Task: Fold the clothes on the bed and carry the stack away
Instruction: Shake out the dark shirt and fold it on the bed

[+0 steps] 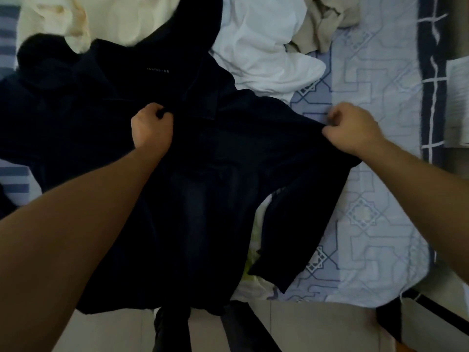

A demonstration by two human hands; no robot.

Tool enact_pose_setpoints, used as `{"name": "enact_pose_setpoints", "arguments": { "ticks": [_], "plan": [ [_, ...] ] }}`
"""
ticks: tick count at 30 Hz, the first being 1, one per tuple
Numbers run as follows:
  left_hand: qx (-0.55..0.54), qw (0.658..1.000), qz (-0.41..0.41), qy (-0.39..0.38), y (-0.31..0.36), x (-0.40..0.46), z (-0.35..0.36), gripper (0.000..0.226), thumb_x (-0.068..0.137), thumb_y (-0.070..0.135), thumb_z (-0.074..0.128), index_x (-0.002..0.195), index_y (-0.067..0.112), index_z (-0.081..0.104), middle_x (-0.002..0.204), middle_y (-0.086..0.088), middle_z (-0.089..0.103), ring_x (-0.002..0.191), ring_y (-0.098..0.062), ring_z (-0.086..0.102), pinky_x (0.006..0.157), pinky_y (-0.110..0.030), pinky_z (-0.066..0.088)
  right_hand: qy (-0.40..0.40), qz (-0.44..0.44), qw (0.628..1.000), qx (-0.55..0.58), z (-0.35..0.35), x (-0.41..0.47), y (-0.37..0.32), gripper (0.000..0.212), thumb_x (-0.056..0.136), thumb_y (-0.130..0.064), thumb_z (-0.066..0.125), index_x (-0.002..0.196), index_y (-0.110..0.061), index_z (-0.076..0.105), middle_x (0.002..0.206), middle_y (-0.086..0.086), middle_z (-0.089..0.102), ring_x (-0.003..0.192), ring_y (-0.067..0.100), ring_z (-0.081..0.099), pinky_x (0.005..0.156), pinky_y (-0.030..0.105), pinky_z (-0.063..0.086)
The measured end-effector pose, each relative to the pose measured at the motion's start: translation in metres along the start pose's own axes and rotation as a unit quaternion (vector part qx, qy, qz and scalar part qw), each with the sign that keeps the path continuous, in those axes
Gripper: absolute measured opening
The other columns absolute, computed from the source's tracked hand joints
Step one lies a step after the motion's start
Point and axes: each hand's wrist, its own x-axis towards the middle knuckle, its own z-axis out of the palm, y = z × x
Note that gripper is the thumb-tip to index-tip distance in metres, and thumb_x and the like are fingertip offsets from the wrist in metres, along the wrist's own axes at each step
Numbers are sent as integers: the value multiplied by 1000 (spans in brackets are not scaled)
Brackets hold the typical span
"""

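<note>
I count two hands on one dark garment (pixel 203 153) spread over the bed (pixel 375 102): my left hand (pixel 151 125) bunches its fabric mid-cloth, my right hand (pixel 352 128) pinches its right edge. Three pale clothes lie beyond — cream (pixel 101 19), white (pixel 261 54), beige (pixel 322 29), all crumpled, cut off at top. The garment's folds are too dark to read.

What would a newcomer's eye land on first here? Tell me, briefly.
First, the big dark garment spread across the middle of the bed, with the left hand gripping its fabric and the right hand pinching its right edge. Next, the white clothes and a crumpled beige piece heaped behind it on the patterned blue bedsheet.
</note>
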Motion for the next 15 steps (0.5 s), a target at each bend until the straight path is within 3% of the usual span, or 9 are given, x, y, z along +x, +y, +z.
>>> {"name": "enact_pose_setpoints", "arguments": {
  "ticks": [3,6,9,12,15],
  "plan": [
    [19,1000,20,-16,-1,-3,-8,34,87,37,61,117,23,65,105,3,69,92,-18,66,77,-32,55,33,-137,990,20,7,2,-50,42,85,-47,65,115,-18,65,107,4,65,98,27,62,77,31,42],
    [46,995,74,-39,7,-6,-8,46,81,51,70,119,28,60,108,11,64,93,-11,59,77,-31,50,-9,-181,983,20,23,13,-107,65,88,-70,55,126,-17,62,123,7,67,108,27,62,82,34,45],
    [61,992,92,-55,15,-2,-8,42,85,51,69,119,27,61,106,10,64,92,-12,61,77,-33,52,-29,-187,982,-23,41,31,-143,51,98,-55,56,116,-8,65,121,15,67,110,33,63,81,34,46],
    [48,996,69,-23,17,10,-10,30,96,31,57,123,21,66,114,-4,71,101,-24,67,88,-37,57,73,-161,984,5,44,45,-152,40,101,-39,57,122,-7,65,124,16,67,114,33,61,88,37,46],
    [27,999,41,5,15,19,-11,30,97,30,56,121,18,69,118,-4,72,108,-23,66,87,-26,47,131,-152,980,12,45,41,-143,32,99,-33,60,118,-8,59,121,14,64,113,32,58,88,38,43]
  ]
}}
